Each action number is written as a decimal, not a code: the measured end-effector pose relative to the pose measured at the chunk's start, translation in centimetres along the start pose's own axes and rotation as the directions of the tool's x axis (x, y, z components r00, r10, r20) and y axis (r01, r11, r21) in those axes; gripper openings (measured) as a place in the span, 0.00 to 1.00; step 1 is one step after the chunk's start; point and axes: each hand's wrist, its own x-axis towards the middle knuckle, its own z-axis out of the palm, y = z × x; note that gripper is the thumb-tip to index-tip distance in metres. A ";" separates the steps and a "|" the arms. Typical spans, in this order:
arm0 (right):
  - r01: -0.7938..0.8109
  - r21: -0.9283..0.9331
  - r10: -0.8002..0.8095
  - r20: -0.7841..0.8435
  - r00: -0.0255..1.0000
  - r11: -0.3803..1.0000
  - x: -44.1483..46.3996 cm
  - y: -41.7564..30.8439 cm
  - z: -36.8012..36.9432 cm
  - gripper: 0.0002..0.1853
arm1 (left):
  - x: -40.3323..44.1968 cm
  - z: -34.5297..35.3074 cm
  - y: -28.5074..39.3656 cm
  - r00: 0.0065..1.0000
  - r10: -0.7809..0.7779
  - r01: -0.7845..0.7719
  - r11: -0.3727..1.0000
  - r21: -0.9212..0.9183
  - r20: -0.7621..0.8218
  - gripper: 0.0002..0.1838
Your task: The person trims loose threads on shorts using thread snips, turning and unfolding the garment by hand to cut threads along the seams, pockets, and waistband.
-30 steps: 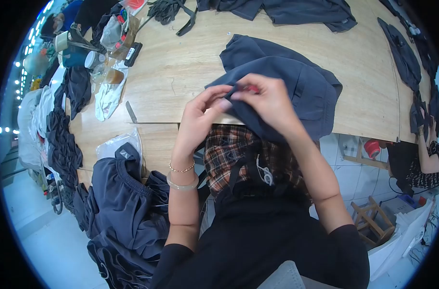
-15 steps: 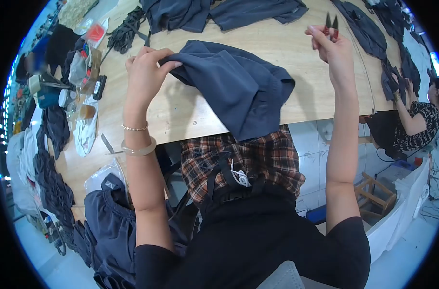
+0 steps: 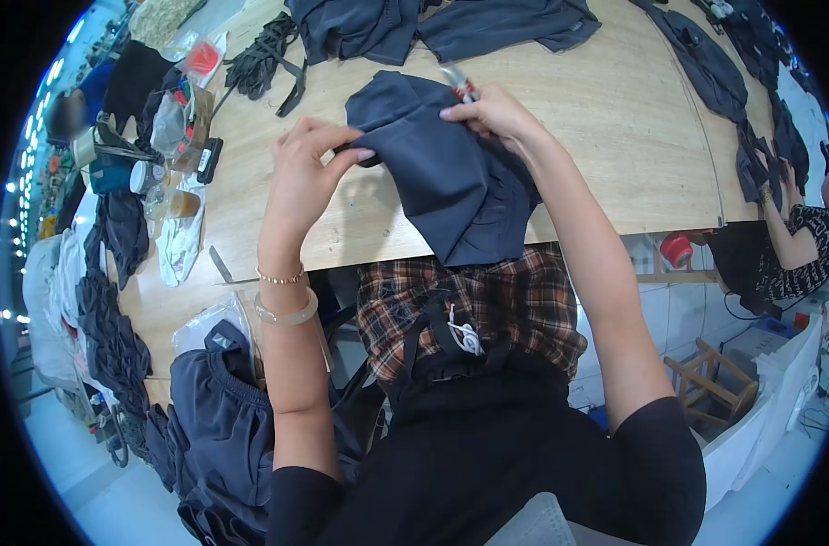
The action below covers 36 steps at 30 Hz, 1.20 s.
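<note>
While the left hand (image 3: 310,164) pinches one edge of the dark blue cloth (image 3: 433,182) between thumb and fingers, the right hand (image 3: 501,116) is closed around some small scissors (image 3: 466,90) with red on them. The right thumb looks close against the cloth, but the tips are blurry, so I cannot tell if it pinches it too. The cloth is on the wooden table (image 3: 606,136), and its low corner comes down to the near edge.

If the cloth is the middle of a clock, the left hand is at nine and the right hand is between one and two. More dark clothes (image 3: 355,32) lie near twelve. A pile of dark straps (image 3: 262,59) is at ten. At nine, past the left hand, is a cup (image 3: 183,204) with something brown inside. Checked clothing (image 3: 469,318) is at six. At four, a wooden stool (image 3: 717,387) is on the floor.
</note>
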 end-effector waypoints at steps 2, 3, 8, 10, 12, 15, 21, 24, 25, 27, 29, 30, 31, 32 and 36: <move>0.135 0.028 -0.135 -0.028 0.990 0.990 -3.3 -3.0 -0.5 0.11 | -1.5 -0.1 -0.2 0.992 -0.125 0.118 0.983 0.142 0.036 0.13; 0.267 0.053 -0.264 -0.064 0.963 0.962 -5.5 -4.0 -0.6 0.09 | -2.6 0.3 -0.5 0.950 -0.289 0.275 0.954 0.121 0.120 0.14; 0.430 -0.215 -0.339 0.358 0.870 0.877 -13.9 0.7 1.5 0.06 | -8.4 6.6 0.3 0.794 -0.548 0.607 0.685 -0.402 0.263 0.20; 0.379 -0.259 -0.257 0.404 0.878 0.888 -16.2 4.6 2.9 0.07 | -10.9 10.2 -0.4 0.688 -0.628 0.564 0.149 -0.812 0.363 0.16; 0.328 -0.292 -0.195 0.403 0.894 0.899 -17.5 7.8 3.5 0.08 | -11.8 11.4 0.3 0.643 -0.626 0.419 -0.194 -0.887 0.441 0.13; 0.209 -0.218 -0.116 0.375 0.920 0.953 -18.0 10.0 3.6 0.09 | -12.6 12.2 0.5 0.561 -0.655 -0.056 -0.639 -0.767 0.506 0.03; 0.234 -0.067 -0.230 0.060 0.971 0.970 -16.6 6.7 5.3 0.11 | -11.0 10.9 4.8 0.664 -0.732 0.317 0.096 -0.943 0.149 0.13; 0.294 -0.126 -0.309 -0.124 0.943 0.947 -15.9 3.7 6.6 0.16 | -10.8 11.6 6.9 0.763 -0.632 0.344 0.226 -0.911 0.131 0.17; 0.296 -0.126 -0.311 -0.120 0.943 0.947 -15.6 3.3 6.9 0.16 | -10.6 11.7 7.2 0.802 -0.579 0.342 0.245 -0.907 0.146 0.15; 0.283 -0.136 -0.302 -0.150 0.941 0.949 -15.0 3.0 7.0 0.17 | -10.0 11.5 7.7 0.833 -0.521 0.350 0.241 -0.905 0.184 0.13; 0.291 -0.124 -0.307 -0.148 0.940 0.949 -14.8 3.4 6.9 0.14 | -9.7 11.3 7.8 0.859 -0.459 0.362 0.235 -0.902 0.225 0.12; 0.249 -0.014 -0.248 -0.167 0.954 0.968 -14.8 3.7 6.7 0.13 | -9.6 11.2 7.7 0.869 -0.420 0.371 0.198 -0.908 0.263 0.14; 0.207 0.098 -0.187 -0.178 0.966 0.973 -14.8 3.9 6.4 0.11 | -9.5 10.9 7.7 0.876 -0.380 0.380 0.162 -0.911 0.298 0.17; 0.234 0.087 -0.212 -0.207 0.955 0.968 -14.9 3.9 6.2 0.09 | -9.4 10.1 7.9 0.883 -0.392 0.358 0.207 -0.911 0.258 0.17; 0.304 -0.028 -0.303 -0.193 0.933 0.952 -15.5 3.8 5.7 0.07 | -8.2 8.2 8.8 0.731 -0.525 0.165 -0.484 -0.860 0.436 0.16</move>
